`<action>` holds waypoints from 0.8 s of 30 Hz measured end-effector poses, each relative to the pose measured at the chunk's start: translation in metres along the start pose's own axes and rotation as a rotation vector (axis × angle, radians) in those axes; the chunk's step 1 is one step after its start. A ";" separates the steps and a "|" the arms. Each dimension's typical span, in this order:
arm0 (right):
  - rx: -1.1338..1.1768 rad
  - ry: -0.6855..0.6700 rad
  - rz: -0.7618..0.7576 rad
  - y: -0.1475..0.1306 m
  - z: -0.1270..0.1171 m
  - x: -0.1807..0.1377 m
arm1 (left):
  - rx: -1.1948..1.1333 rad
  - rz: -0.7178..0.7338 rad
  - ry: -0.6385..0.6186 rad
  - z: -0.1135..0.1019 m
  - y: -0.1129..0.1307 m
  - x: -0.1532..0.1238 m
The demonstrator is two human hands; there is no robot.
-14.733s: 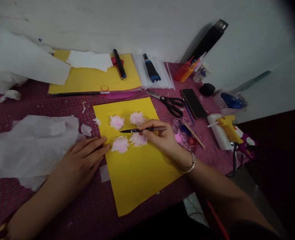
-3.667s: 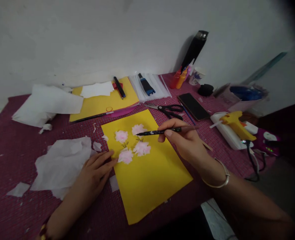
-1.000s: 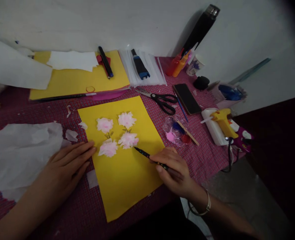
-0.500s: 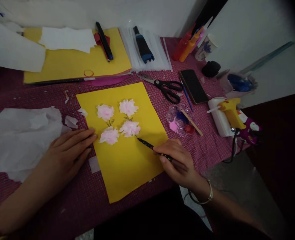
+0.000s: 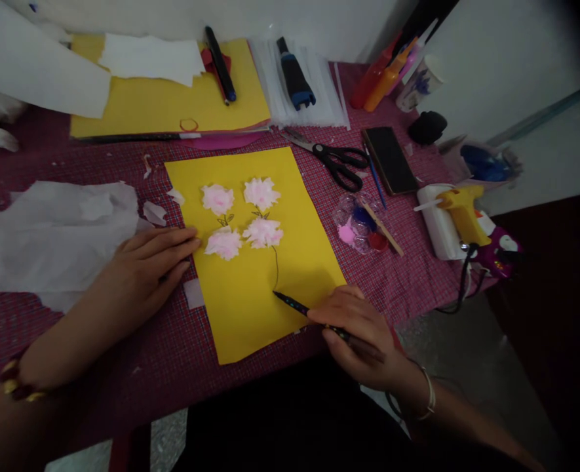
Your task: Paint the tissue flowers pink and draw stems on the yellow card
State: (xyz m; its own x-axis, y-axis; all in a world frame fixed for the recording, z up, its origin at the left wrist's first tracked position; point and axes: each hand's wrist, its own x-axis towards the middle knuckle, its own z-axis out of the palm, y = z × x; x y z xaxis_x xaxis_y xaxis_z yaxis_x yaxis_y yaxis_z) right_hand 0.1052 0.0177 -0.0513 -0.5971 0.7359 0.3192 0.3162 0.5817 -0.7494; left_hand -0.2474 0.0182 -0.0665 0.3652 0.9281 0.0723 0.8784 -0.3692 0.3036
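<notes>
Currently, at the far left, a crumpled sheet of white tissue paper [image 5: 58,229] is seen lying on the red checked tablecloth [image 5: 172,354], just beside the left hand.

The left hand [image 5: 147,265] is laid flat and spread, with nothing gripped. Its fingertips are pressed on the 9 o'clock edge of the yellow rectangular paper sheet [image 5: 250,314], just beside the lower-left pink tissue-paper flower [image 5: 223,242]. Three more such flowers are noted from 12 to 3 o'clock of that one.

A thin dark drawn line [image 5: 276,265] is seen running from the lower-right pink tissue-paper flower [image 5: 263,233] toward 6 o'clock, ending at the tip of the slim black pen [image 5: 297,305]. The pen is pinched tight between thumb and fingers of the right hand [image 5: 361,334]. That hand rests at the sheet's 5 o'clock corner and appears to overhang the table edge. The shaft is pointed toward 10 o'clock.

Risks, as judged:
- **Sheet skew:** the sheet is pinned at one edge only, so a drag of the tip toward 6 o'clock could skew it and kink the line.
- **Wobble:** the right hand seems poorly supported past the table edge, and any wobble there would be passed to the tip.
- **Smear:** fresh ink could be smeared if the hand were drawn across it.
- **Stray colour:** a clear plastic paint palette [image 5: 361,223] with pink, blue and red paint lies near, at 3 o'clock of the sheet. Colour could be carried onto the yellow by a wrist brushed against it.
</notes>
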 end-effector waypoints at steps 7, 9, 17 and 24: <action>0.066 -0.044 -0.065 -0.011 0.012 -0.010 | 0.030 0.096 0.129 0.010 -0.008 0.000; 0.081 -0.051 -0.081 -0.014 0.015 -0.010 | 0.050 0.109 0.125 0.011 -0.009 0.000; 0.124 -0.132 -0.144 -0.025 0.027 -0.002 | 0.041 0.119 0.121 0.010 -0.010 -0.001; 0.188 -0.126 -0.117 -0.024 0.025 -0.003 | 0.020 0.075 0.103 0.009 -0.008 0.000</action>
State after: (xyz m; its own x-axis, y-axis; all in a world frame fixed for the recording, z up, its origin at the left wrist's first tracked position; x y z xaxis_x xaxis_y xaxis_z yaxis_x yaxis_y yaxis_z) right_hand 0.0809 -0.0068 -0.0482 -0.7128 0.6113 0.3439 0.1037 0.5768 -0.8103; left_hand -0.2515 0.0207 -0.0778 0.3972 0.8976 0.1911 0.8562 -0.4375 0.2748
